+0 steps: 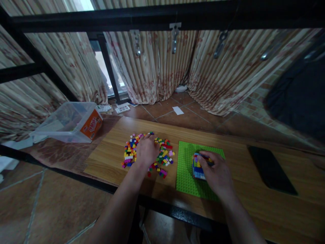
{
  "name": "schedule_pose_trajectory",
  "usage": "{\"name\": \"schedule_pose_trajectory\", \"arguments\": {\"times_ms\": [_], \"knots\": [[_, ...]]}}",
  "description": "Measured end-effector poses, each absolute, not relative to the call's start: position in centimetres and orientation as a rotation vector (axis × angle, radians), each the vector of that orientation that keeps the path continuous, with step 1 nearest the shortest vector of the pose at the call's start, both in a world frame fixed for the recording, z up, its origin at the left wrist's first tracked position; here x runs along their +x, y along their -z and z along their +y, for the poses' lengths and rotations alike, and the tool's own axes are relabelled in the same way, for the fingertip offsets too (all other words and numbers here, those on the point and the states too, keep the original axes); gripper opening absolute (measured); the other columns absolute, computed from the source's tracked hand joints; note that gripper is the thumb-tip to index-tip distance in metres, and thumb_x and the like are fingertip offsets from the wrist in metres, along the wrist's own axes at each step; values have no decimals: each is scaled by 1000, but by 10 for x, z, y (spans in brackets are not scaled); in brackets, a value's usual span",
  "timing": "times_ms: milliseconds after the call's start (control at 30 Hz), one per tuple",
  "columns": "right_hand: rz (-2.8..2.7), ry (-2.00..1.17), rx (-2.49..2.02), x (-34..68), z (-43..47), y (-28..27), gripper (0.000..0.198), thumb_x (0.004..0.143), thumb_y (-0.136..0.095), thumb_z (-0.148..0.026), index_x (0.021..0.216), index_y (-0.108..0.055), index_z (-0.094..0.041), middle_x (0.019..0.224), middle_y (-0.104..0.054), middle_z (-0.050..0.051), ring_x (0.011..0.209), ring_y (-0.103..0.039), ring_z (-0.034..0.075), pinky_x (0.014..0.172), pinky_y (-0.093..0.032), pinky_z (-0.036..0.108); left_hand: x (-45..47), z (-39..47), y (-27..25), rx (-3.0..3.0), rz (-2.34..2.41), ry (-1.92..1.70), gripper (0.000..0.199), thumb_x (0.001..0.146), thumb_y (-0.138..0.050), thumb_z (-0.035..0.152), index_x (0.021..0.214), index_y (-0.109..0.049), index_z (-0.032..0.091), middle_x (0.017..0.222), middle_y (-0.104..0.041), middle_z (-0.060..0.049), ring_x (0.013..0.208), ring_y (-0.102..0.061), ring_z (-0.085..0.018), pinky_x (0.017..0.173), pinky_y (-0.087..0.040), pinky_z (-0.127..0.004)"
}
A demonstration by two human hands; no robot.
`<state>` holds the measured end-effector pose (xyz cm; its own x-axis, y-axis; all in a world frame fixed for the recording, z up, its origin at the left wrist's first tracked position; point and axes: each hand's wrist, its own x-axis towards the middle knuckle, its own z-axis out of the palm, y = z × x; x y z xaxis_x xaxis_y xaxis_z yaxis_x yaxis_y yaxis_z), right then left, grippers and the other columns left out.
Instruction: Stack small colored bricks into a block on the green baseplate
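My left hand [147, 149] reaches down into a spread of small multicoloured toy bricks [129, 149] on the wooden table. Its fingers are bent downward and their tips are mostly hidden, so I cannot see whether a brick is between them. On the right, a green studded baseplate [185, 176] lies flat. A low block built of toy bricks [198, 171], with blue, red, yellow and white parts, sits on it. My right hand [214, 167] is closed around the right side of this block, thumb over its top. That hand covers part of the block.
A black flat slab like a tablet [273, 169] lies on the table [254, 203] at the right. Beyond the left end stands a clear plastic bin [68, 127] with an orange label. A black metal bar [152, 20] with hanging clips crosses above, before striped curtains [157, 67].
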<state>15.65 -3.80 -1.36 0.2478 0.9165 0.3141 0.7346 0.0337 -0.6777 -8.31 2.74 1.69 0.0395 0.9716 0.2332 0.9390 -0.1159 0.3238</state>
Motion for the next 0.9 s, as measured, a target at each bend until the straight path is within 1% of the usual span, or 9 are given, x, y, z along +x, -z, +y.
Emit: {"name": "schedule_pose_trajectory", "arguments": {"times_ms": [133,300,500,600,700,800,900], "knots": [[-1531,-285,-1747,155,-38,12,37,84,-54,-51,97,-70,-21,104,-69,11,101,-60,29,95,-42,49,-86,27,-15,2255,2011,-548,30,83,-54,20,109,-70,19,106,-73,-9,101,-65,-24,100,-47,-38],[-1534,-267,-1731,154,-37,11,35,83,-53,-49,96,-71,-21,102,-70,10,100,-60,28,95,-42,50,-84,25,-14,2311,1970,-510,32,83,-56,23,112,-70,21,108,-73,-8,105,-65,-23,102,-46,-37],[-1505,-308,-1750,155,-37,9,33,82,-57,-47,96,-72,-22,102,-70,9,100,-60,27,94,-43,48,-84,27,-11,2344,1897,-524,22,83,-55,22,95,-74,21,101,-73,-9,99,-66,-25,99,-47,-39],[-1443,-385,-1743,158,-38,7,33,83,-56,-47,95,-72,-21,102,-70,10,98,-62,26,91,-45,46,-83,29,-10,2342,1905,-535,23,84,-52,20,92,-74,21,100,-73,-8,99,-65,-25,98,-47,-38],[-1341,-430,-1718,162,-38,5,33,83,-56,-46,94,-73,-20,101,-71,10,95,-64,26,87,-48,44,-82,29,-10,2349,1913,-551,23,85,-50,20,89,-73,20,100,-72,-8,99,-65,-24,95,-48,-37],[-1238,-413,-1707,168,-37,6,32,83,-57,-45,91,-73,-19,99,-72,10,95,-65,26,88,-48,43,-80,28,-14,2316,1901,-654,23,88,-48,23,91,-70,18,99,-71,-9,96,-65,-24,89,-49,-35],[-1164,-416,-1700,172,-36,9,32,82,-58,-45,90,-74,-18,97,-72,10,91,-67,25,84,-50,42,-73,25,-16,2187,1818,-769,22,89,-49,26,97,-66,17,94,-72,-8,85,-66,-21,80,-50,-32]]}}
